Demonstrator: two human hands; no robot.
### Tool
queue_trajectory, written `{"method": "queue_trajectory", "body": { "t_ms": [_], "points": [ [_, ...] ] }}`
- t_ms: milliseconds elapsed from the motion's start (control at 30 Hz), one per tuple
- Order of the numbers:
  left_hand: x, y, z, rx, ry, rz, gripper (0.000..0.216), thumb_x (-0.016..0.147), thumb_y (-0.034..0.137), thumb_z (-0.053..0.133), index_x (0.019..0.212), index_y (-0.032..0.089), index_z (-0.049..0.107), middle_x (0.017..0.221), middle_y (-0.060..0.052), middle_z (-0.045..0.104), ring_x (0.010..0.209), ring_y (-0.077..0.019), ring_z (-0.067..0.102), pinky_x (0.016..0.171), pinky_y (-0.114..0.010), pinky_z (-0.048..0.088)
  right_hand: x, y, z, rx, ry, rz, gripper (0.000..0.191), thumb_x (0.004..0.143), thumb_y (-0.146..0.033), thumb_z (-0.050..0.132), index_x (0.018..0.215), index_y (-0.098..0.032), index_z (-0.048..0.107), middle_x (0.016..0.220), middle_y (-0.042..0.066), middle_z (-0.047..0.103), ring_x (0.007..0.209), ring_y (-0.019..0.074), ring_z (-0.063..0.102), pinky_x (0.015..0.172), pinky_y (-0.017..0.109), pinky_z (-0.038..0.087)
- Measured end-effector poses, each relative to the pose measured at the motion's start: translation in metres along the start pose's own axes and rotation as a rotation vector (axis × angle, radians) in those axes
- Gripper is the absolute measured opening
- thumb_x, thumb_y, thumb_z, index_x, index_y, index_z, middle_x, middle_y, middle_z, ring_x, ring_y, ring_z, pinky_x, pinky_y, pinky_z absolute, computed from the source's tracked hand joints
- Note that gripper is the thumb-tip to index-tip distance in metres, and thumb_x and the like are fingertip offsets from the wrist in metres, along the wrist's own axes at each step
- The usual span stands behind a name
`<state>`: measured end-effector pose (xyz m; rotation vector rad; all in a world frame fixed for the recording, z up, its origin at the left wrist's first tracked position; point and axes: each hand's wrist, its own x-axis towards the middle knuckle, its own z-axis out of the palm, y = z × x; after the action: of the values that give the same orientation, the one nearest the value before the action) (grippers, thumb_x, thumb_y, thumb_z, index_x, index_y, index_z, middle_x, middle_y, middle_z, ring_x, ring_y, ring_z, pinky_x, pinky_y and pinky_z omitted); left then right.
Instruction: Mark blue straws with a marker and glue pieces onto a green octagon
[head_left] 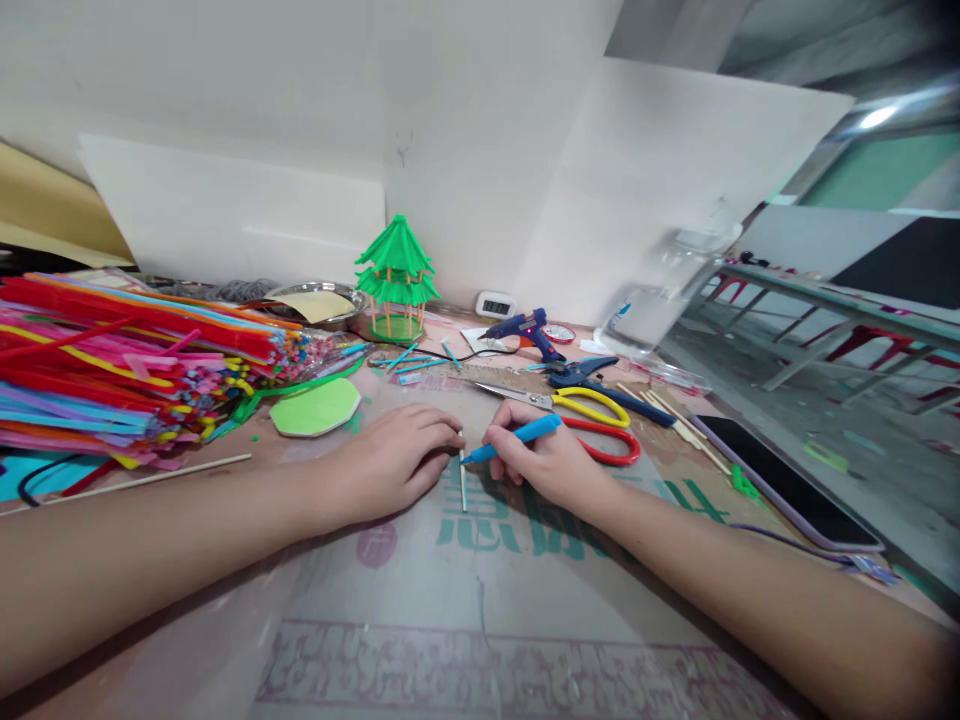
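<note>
My right hand [546, 465] grips a blue marker pen [529, 432], its tip against a thin wooden stick [463, 485]. Part of the stick is coloured light blue, and it lies upright in view on the plastic-covered table. With its fingers bent, my left hand [409, 455] holds the stick near its upper end. Just beyond my right hand lie scissors [517, 393] with one yellow and one red handle. A light green octagonal piece [315, 408] rests left of my left hand.
Bundles of colourful pipe cleaners [112, 370] fill the left side. At the back stand a small green pavilion model [397, 275], a timer [496, 303] and a blue glue gun [525, 330]. Dark pliers [589, 372], a phone [784, 480] and a clear container [652, 300] are on the right.
</note>
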<state>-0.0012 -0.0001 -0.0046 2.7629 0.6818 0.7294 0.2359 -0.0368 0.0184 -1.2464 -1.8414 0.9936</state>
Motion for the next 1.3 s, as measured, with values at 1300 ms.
{"method": "queue_trajectory", "body": {
  "t_ms": [1300],
  "points": [
    [0.002,0.0017,-0.0038,0.009,-0.032,0.011,0.023,0.103,0.018,0.05,0.116,0.016,0.069,0.127,-0.012,0.072,0.124,-0.0263,0.065,0.111,-0.045,0.052,-0.0015,-0.0067,-0.0019,0.033,-0.075,0.036,0.023,0.093,-0.039,0.062,0.08,-0.023,0.054,0.057,-0.003,0.066,0.043,0.0094,0.052,0.043,0.019,0.04]
  ]
}}
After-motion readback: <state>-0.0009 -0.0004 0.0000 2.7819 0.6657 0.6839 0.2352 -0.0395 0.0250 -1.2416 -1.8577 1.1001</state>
